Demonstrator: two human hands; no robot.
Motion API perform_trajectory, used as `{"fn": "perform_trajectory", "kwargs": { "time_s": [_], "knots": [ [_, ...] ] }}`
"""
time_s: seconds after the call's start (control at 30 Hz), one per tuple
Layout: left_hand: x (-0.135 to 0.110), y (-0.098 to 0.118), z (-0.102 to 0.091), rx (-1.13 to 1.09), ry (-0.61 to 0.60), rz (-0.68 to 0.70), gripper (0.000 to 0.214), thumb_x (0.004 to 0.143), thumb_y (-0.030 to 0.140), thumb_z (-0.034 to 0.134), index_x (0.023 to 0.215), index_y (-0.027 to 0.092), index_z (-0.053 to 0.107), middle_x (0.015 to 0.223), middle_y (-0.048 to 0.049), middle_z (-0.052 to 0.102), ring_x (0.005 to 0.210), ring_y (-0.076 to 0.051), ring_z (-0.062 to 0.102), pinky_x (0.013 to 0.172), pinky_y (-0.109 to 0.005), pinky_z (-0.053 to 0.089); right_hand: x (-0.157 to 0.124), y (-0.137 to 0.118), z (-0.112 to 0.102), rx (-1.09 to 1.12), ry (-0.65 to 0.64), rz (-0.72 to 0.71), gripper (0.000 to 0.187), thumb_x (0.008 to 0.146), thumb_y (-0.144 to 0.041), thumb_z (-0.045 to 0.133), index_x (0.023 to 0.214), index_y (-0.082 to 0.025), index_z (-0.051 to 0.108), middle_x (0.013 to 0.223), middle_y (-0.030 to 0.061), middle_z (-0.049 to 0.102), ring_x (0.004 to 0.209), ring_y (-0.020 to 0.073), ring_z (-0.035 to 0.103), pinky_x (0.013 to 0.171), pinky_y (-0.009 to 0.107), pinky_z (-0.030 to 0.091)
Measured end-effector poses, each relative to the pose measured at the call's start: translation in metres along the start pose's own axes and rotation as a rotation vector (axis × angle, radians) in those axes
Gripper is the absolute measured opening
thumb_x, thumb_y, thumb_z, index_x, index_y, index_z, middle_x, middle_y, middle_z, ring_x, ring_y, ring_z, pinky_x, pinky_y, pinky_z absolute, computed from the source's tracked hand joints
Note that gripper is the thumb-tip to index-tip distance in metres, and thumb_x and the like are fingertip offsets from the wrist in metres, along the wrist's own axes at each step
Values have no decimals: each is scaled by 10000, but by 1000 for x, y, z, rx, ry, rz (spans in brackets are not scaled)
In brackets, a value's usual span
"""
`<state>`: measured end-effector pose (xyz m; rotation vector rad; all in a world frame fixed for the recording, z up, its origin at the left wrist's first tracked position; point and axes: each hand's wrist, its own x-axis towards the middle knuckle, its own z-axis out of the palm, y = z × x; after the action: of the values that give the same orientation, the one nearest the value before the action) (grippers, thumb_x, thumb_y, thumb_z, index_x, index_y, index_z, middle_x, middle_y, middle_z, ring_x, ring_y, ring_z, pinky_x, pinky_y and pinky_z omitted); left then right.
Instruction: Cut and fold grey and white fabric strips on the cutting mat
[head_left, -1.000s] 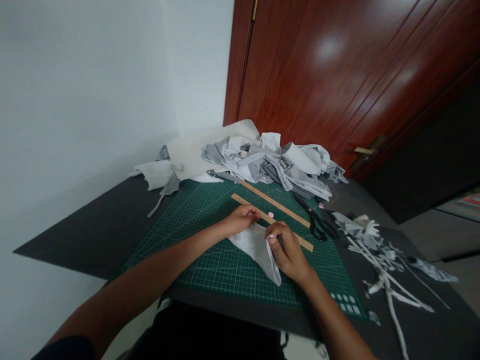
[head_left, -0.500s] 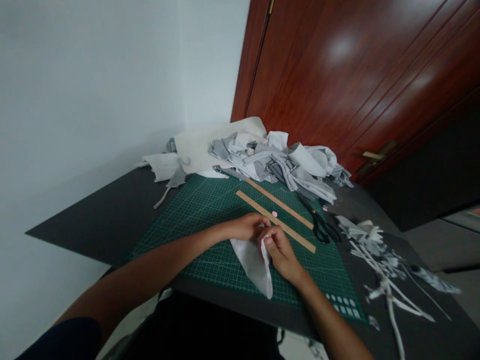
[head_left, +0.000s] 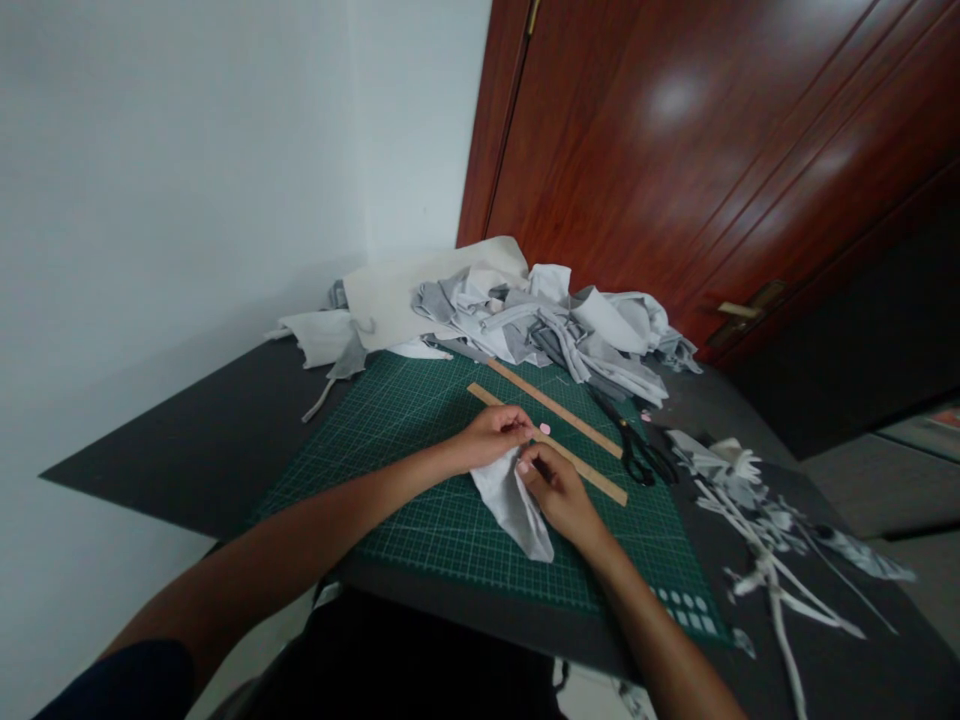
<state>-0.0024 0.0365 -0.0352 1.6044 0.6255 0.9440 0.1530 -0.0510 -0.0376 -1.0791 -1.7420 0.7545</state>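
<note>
A white wall (head_left: 187,150) is filling your left side, and a red-brown door (head_left: 637,150) is standing behind the black table (head_left: 165,440). On that table a green cutting mat (head_left: 405,530) is lying in front of you, with a heap of white and grey fabric (head_left: 540,315) sprawling along its far edge. Pale scraps (head_left: 735,465) are lying to the mat's right. Two wooden rulers (head_left: 592,477) are resting roughly parallel on the mat, with black-handled scissors (head_left: 637,450) lying near their right ends. The small pale cloth (head_left: 514,505) is hanging between your hands, over the mat's middle. Your left hand (head_left: 499,437) is pinching its upper edge; your right hand (head_left: 556,490) is closing fingertips on its right edge. A pink piece (head_left: 545,428) is lying just beyond your left fingertips.
</note>
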Motion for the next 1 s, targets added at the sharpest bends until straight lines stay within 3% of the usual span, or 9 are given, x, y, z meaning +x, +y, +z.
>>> {"fn": "perform_trajectory", "kwargs": {
  "time_s": [0.17,0.33,0.47,0.67,0.87,1.0],
  "knots": [
    [-9,10,8,148,20,107,116,871,213,594,894,155,692,868,-44,717,802,-159,645,732,-258,468,-1,-1,2,34,167,-2,170,940,-371,646,862,-221,655,785,11,636,728,193,580,659,301,447],
    [-18,21,16,214,30,151,190,886,166,558,988,175,718,1036,-72,757,966,-192,693,852,-288,500,-2,-5,0,-56,272,-102,130,955,-314,634,870,-235,693,856,29,666,814,213,620,735,329,473],
    [-19,23,18,152,73,134,190,907,217,577,1045,176,701,977,-66,761,900,-187,703,807,-281,512,-3,-6,0,-97,342,-111,129,953,-310,638,859,-237,689,831,25,652,772,210,603,688,326,459],
    [-21,21,18,21,52,131,368,934,298,592,1277,165,600,932,-66,747,831,-178,690,756,-275,507,-3,-8,-1,-82,406,-148,85,933,-271,671,857,-242,693,847,26,640,797,211,607,690,335,464],
    [-24,23,13,200,-26,178,556,969,229,536,1514,217,425,971,-47,747,834,-156,682,774,-268,510,-2,-8,-2,-91,422,-153,94,934,-250,674,848,-244,710,860,32,649,816,216,613,727,359,478],
    [-27,25,13,307,-19,235,575,976,172,505,1538,205,385,1074,-79,749,960,-179,703,876,-300,534,-2,-7,-3,-89,445,-165,78,928,-231,676,868,-242,724,874,36,656,829,216,614,751,367,482]
  ]
}}
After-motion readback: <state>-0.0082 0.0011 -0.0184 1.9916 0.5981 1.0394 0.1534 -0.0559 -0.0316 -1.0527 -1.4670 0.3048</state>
